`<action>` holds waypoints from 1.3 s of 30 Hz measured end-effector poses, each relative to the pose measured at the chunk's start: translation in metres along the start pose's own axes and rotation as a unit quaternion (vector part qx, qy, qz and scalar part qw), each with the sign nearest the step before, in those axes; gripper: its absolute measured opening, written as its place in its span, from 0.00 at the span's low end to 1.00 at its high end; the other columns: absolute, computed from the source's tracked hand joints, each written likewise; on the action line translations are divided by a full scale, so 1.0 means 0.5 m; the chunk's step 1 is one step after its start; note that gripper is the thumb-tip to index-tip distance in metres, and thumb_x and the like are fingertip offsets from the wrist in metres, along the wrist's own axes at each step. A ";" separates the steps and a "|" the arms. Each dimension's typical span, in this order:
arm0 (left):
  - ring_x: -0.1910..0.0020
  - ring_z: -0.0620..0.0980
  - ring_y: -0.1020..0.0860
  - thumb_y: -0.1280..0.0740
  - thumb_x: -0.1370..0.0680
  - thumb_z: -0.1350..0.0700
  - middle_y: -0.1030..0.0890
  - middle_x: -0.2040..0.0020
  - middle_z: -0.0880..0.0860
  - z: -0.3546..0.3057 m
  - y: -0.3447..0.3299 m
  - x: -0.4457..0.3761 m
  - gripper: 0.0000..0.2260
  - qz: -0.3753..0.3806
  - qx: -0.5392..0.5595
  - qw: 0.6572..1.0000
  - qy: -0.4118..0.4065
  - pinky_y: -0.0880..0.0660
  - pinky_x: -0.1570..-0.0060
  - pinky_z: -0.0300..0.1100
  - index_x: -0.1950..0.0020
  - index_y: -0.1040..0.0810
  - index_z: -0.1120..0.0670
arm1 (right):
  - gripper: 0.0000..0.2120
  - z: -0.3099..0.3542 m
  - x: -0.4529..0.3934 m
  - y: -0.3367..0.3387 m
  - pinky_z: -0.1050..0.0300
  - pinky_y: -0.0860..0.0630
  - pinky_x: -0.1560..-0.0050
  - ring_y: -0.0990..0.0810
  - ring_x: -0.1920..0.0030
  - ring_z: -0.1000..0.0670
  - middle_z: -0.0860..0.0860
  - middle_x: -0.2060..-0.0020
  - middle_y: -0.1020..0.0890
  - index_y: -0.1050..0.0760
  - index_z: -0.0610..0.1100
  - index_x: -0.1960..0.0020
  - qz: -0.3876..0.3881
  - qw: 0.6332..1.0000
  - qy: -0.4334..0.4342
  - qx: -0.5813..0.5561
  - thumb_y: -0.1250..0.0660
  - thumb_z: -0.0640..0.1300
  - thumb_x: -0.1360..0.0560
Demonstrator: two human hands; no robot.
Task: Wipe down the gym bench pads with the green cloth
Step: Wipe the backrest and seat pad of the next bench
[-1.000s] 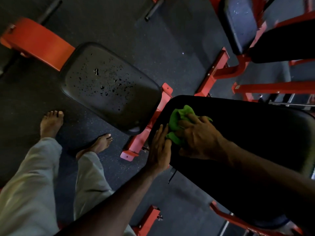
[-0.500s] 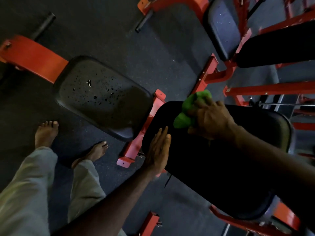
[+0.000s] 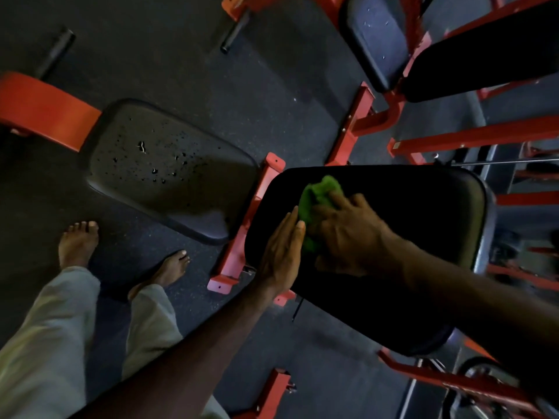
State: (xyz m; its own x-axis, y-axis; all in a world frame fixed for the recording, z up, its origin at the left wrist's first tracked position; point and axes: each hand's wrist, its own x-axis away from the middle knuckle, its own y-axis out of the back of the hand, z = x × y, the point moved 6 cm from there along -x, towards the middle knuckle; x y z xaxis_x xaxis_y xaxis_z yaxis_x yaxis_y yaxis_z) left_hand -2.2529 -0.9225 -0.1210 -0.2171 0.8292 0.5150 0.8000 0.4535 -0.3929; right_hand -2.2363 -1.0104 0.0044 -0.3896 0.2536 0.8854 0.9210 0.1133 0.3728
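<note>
Head view: the right hand (image 3: 351,234) lies on the green cloth (image 3: 317,204), its fingers bent over the bunched fabric and pressing it down on the black bench pad (image 3: 408,225). The cloth sticks out beyond the fingertips, toward the pad's far edge, and a fold of it shows under the palm on the thumb side. How tightly the fingers close on the fabric cannot be told in this dim light.

Just left of that grip, the left hand (image 3: 284,252) rests flat on the same pad with its fingers straight and together, holding nothing; its fingertips touch the cloth's near-left edge.

The pad under both hands tilts, its wider end well to the right of the grip. Left of the hands, the red frame (image 3: 242,237) runs along the pad's edge. Further left lies the seat pad (image 3: 169,170), dark and speckled with drops or marks. Beyond the grip, at the top of the view, stands another bench pad (image 3: 375,40) on red bars.

Below and left of the hands are the person's bare feet (image 3: 78,243) and light trouser legs (image 3: 54,343) on the dark floor (image 3: 169,55).
</note>
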 end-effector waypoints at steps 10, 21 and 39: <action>0.21 0.35 0.40 0.49 0.20 0.31 0.37 0.20 0.42 -0.038 -0.026 0.025 0.34 0.007 0.004 1.000 -0.022 0.42 0.19 0.48 0.18 0.38 0.48 | 0.34 -0.071 0.057 0.033 0.40 0.36 0.32 0.46 0.20 0.36 0.46 0.23 0.35 0.29 0.52 0.26 -0.018 0.997 -0.077 -0.023 0.36 0.70 0.25; 0.21 0.35 0.41 0.50 0.21 0.32 0.39 0.18 0.43 -0.134 -0.064 0.014 0.36 0.033 0.003 0.998 -0.049 0.45 0.19 0.43 0.17 0.40 0.49 | 0.34 -0.116 0.115 0.054 0.41 0.34 0.35 0.44 0.21 0.35 0.46 0.24 0.34 0.31 0.54 0.26 -0.062 0.992 -0.111 -0.008 0.38 0.71 0.26; 0.27 0.27 0.37 0.46 0.17 0.38 0.33 0.25 0.36 -0.168 -0.091 0.027 0.21 0.006 -0.010 0.996 -0.091 0.41 0.27 0.27 0.24 0.37 0.40 | 0.31 -0.138 0.183 0.057 0.43 0.36 0.37 0.40 0.22 0.42 0.52 0.29 0.30 0.28 0.58 0.30 -0.145 0.979 -0.107 -0.094 0.35 0.71 0.29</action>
State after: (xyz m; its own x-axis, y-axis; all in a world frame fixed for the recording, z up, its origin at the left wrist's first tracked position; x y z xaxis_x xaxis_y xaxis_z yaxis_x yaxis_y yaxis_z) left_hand -2.2453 -0.9592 -0.0324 -0.3040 0.8809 0.3627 0.8132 0.4383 -0.3829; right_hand -2.2454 -1.0504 0.1152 -0.6089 0.4349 0.6634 0.7480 0.0365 0.6626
